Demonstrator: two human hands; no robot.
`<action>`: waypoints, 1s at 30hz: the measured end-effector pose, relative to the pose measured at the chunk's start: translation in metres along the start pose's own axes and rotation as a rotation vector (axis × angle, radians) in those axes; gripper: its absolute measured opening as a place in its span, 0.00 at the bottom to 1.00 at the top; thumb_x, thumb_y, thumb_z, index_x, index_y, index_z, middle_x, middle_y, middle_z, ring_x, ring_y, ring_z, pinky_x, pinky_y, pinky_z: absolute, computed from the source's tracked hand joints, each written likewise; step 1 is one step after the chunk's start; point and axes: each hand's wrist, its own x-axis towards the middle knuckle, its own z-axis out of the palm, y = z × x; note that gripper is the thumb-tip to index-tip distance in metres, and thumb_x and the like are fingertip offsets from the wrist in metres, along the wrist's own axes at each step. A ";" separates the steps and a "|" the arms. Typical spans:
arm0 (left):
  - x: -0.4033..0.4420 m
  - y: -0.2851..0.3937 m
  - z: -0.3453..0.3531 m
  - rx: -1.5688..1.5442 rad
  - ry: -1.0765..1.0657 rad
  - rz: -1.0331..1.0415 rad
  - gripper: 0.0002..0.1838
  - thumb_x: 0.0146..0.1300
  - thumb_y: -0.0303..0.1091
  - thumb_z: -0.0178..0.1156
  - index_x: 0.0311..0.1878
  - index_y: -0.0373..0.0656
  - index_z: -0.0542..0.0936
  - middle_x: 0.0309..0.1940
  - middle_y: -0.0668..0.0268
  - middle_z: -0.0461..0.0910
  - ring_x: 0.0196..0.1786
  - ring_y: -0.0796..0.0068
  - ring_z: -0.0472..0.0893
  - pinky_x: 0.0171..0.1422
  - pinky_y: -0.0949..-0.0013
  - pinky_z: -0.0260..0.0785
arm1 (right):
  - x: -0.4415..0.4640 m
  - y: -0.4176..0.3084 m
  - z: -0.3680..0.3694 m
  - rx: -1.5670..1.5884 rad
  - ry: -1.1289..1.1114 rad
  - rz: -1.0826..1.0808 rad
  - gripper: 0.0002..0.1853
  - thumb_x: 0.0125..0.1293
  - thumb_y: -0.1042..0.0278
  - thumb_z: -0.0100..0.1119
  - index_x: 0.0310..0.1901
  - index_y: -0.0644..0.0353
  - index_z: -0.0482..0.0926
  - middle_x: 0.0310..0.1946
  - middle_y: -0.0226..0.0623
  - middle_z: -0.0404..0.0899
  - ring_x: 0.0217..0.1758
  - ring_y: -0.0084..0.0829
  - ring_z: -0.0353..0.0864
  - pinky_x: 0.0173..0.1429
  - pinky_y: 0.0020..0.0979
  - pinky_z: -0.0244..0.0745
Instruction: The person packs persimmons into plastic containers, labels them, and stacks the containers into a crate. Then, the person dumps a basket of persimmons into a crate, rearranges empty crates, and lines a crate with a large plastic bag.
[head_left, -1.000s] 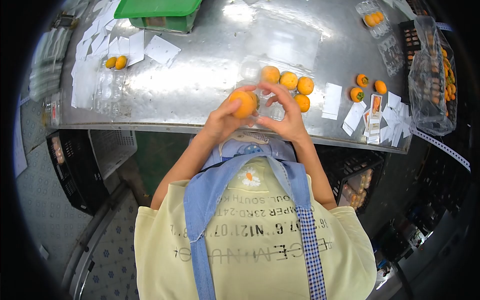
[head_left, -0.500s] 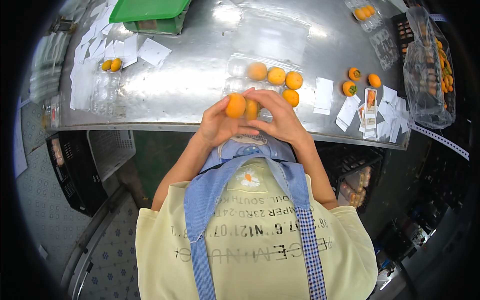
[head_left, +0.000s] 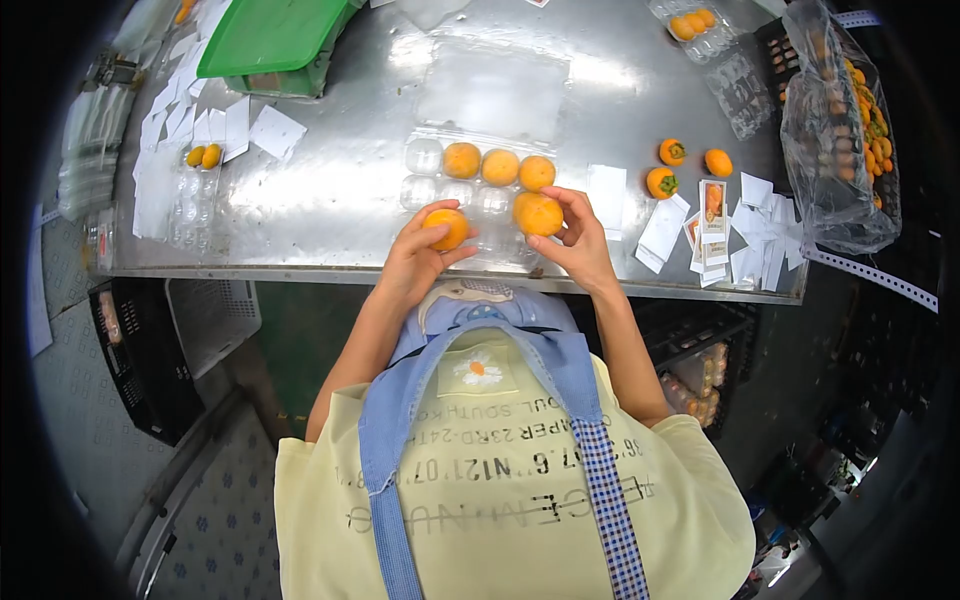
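A clear plastic clamshell tray point(head_left: 424, 157) lies open before me, several orange persimmons point(head_left: 500, 167) set in its far row. My left hand point(head_left: 410, 258) grips a persimmon point(head_left: 447, 229) between thumb and fingers, over the tray's near left part. At the tray's right side, my right hand point(head_left: 582, 240) has its thumb and fingers closed around another persimmon point(head_left: 541, 215). That fruit overlaps one behind it in the tray, and whether it touches the tray's base I cannot tell.
Three loose persimmons point(head_left: 662, 182) and printed cards point(head_left: 713, 222) lie to the right. A bagged crate of fruit point(head_left: 840, 140) stands at far right. A green-lidded box point(head_left: 275, 40) is at the back left, near white papers point(head_left: 275, 132) and a small tray with two fruits point(head_left: 192, 205).
My hands, close together before, have moved apart. Each carries a persimmon, the right one now at the tray's right side. The whole view has shifted slightly.
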 end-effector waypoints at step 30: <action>-0.013 -0.005 -0.004 0.133 0.235 0.205 0.25 0.64 0.37 0.55 0.63 0.41 0.65 0.46 0.61 0.76 0.43 0.67 0.81 0.39 0.74 0.73 | 0.030 0.017 0.035 -1.129 0.035 -0.570 0.25 0.38 0.60 0.73 0.41 0.55 0.76 0.40 0.32 0.76 0.47 0.34 0.71 0.56 0.39 0.58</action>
